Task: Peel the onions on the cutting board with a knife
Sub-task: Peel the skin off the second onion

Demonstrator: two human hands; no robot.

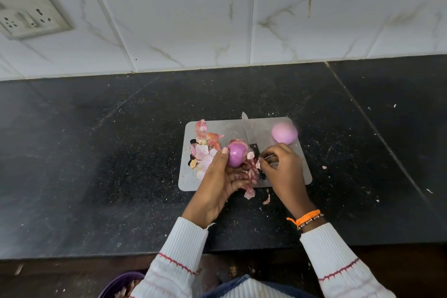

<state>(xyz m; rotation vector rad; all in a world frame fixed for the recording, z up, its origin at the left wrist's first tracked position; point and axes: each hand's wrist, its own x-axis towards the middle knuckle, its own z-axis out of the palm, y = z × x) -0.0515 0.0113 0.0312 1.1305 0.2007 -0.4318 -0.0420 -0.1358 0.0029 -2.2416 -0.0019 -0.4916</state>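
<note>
Black speckled countertop (96,152) runs below a white marble-tiled wall (193,19). On it lies a grey cutting board (294,162), skin scraps (205,150) heaped at its left. Left hand (222,184) grips a purple onion (237,153). Right hand (283,167), fingers curled, holds the knife (248,129), blade pointing far. A peeled onion (284,133) sits at the far right corner.

Left hand (223,178) gripping peeled onion (237,154), right hand (281,168) pinching peel, knife (249,132) on cutting board (297,164)
</note>
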